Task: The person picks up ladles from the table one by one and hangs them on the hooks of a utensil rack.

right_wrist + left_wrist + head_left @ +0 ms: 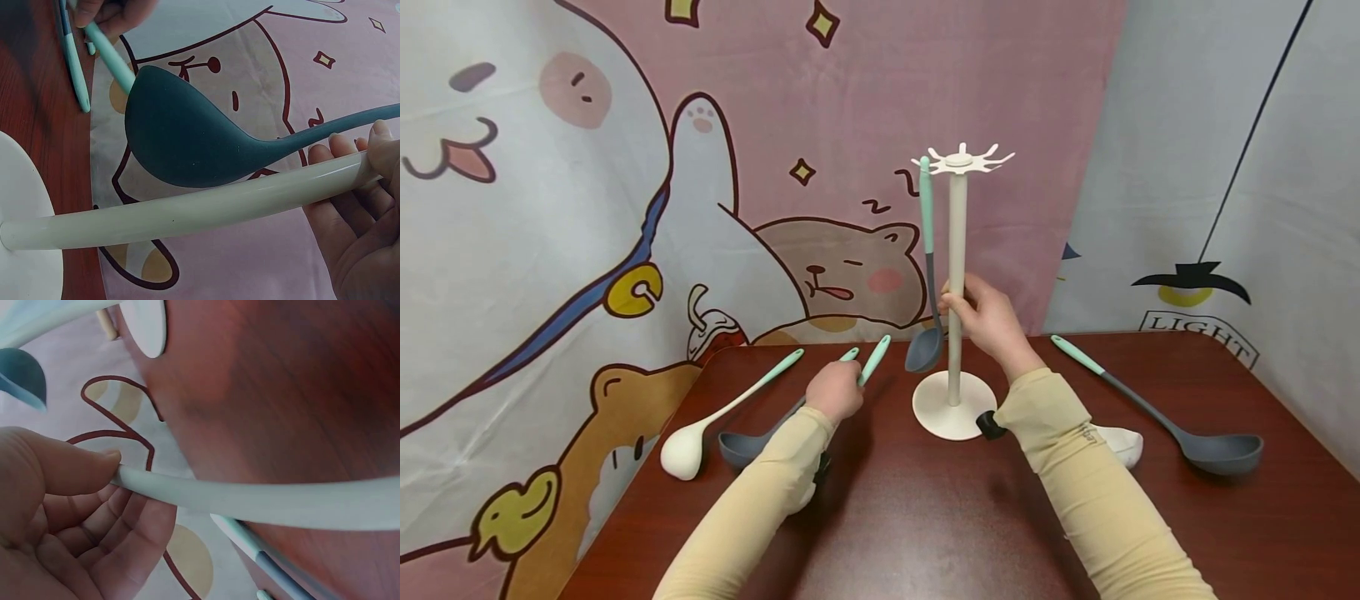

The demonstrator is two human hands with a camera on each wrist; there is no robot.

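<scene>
My right hand (988, 321) grips the post of a cream utensil stand (957, 217), which stands on a round base with a hooked crown on top. From one hook hangs a grey ladle (187, 134) with a mint handle, its bowl beside the post. My left hand (837, 390) pinches a mint-handled utensil (281, 503) near the handle's end, to the left of the stand. Below the left sleeve a bit of its white head shows; the rest is hidden, so its kind is unclear. Just behind that hand lies another grey ladle (743, 450).
A white ladle (682, 452) lies at the table's left. On the right rest a grey ladle (1221, 454) and a white-headed utensil (1123, 446), partly covered by the right sleeve. A cartoon-printed cloth (865, 92) hangs behind the brown table (925, 533).
</scene>
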